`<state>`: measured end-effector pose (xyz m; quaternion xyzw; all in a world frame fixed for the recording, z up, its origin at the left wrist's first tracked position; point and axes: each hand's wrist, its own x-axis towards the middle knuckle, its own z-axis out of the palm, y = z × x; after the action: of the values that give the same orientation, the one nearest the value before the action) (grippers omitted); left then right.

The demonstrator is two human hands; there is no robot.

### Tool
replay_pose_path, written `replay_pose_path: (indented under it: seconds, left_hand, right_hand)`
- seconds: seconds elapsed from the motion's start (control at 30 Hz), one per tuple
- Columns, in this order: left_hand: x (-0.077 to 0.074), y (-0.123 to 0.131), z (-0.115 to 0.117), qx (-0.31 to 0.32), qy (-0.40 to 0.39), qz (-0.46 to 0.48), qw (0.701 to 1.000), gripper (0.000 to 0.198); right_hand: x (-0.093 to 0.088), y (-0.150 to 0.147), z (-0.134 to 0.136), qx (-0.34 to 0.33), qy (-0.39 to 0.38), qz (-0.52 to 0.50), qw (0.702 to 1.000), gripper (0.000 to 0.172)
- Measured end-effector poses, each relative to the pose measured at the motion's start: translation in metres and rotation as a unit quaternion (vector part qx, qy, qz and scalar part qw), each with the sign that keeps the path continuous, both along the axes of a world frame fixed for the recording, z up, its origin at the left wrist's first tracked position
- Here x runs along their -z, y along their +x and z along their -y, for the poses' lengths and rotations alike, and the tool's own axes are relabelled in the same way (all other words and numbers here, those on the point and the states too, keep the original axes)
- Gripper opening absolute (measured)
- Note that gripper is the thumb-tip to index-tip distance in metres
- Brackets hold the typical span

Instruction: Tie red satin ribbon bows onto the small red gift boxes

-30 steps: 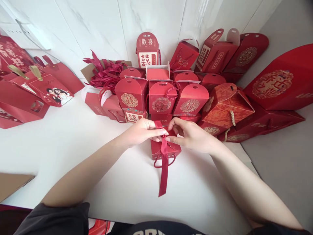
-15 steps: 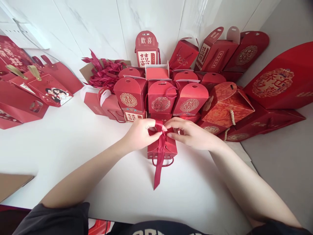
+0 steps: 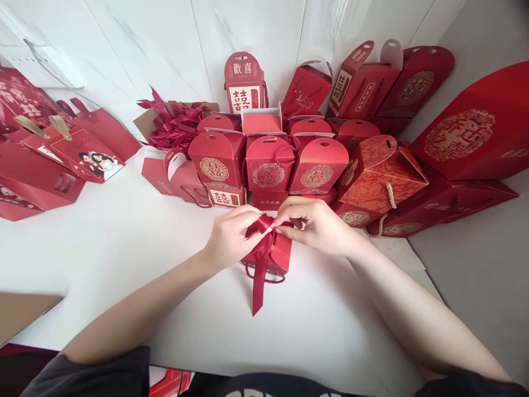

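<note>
A small red gift box (image 3: 282, 255) stands on the white table in front of me, a twisted cord handle (image 3: 266, 280) hanging at its near side. Dark red satin ribbon (image 3: 259, 281) is looped at its top, and one tail drapes down over the front onto the table. My left hand (image 3: 232, 234) pinches the ribbon loop between thumb and fingers. From the other side, my right hand (image 3: 316, 226) has its thumb and fingertips closed on the ribbon at the knot. The fingers partly hide the knot and the box top.
Stacked red gift boxes (image 3: 269, 165) stand behind, against the tiled wall. A heap of loose ribbons (image 3: 176, 127) lies in a cardboard box behind them. Red gift bags (image 3: 93, 151) are at left, larger red boxes (image 3: 475, 132) at right. A cardboard piece (image 3: 27, 311) lies near the left edge.
Both hands have drawn closer together at the knot, and the ribbon loop has folded lower. My right hand has moved slightly left over the box. The view has shifted a little.
</note>
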<state>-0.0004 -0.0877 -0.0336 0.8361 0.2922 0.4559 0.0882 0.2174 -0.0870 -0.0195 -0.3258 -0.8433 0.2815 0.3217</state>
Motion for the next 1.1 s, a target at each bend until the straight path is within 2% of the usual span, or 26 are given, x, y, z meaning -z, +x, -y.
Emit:
replay_pose_path:
  seconds: [0.17, 0.23, 0.3, 0.4, 0.5, 0.63, 0.83, 1.0, 1.1]
  left_hand:
    - [-0.005, 0.0, 0.007, -0.001, -0.053, -0.012, 0.999, 0.01]
    - [-0.006, 0.0, 0.009, -0.009, -0.08, -0.006, 0.997, 0.01]
    - [-0.005, 0.0, 0.011, -0.014, -0.11, 0.004, 0.994, 0.011]
    - [-0.003, 0.0, 0.012, -0.009, -0.137, 0.016, 0.99, 0.008]
    - [0.0, 0.001, 0.013, -0.006, -0.147, 0.025, 0.989, 0.006]
    - [0.002, 0.001, 0.014, -0.017, -0.176, 0.033, 0.984, 0.003]
    - [0.004, 0.0, 0.013, -0.016, -0.178, 0.044, 0.983, 0.008]
    - [0.004, -0.001, 0.013, -0.009, -0.172, 0.047, 0.984, 0.014]
    - [0.004, -0.001, 0.014, -0.015, -0.187, 0.05, 0.981, 0.011]
  right_hand:
    - [-0.007, -0.004, 0.01, 0.04, 0.157, 0.093, 0.982, 0.014]
    - [-0.011, -0.006, 0.013, 0.058, 0.185, 0.109, 0.975, 0.013]
    - [-0.014, -0.005, 0.014, 0.053, 0.143, 0.113, 0.982, 0.014]
    - [-0.013, -0.004, 0.011, 0.011, 0.055, 0.094, 0.994, 0.016]
    - [-0.009, -0.005, 0.008, 0.007, 0.054, 0.064, 0.996, 0.01]
    - [-0.009, -0.007, 0.011, 0.041, 0.075, 0.062, 0.994, 0.015]
    - [-0.008, -0.008, 0.012, -0.02, 0.014, -0.007, 1.0, 0.015]
    - [-0.008, -0.007, 0.013, -0.045, -0.116, -0.093, 0.988, 0.021]
    - [-0.008, -0.006, 0.012, -0.048, -0.128, -0.088, 0.987, 0.023]
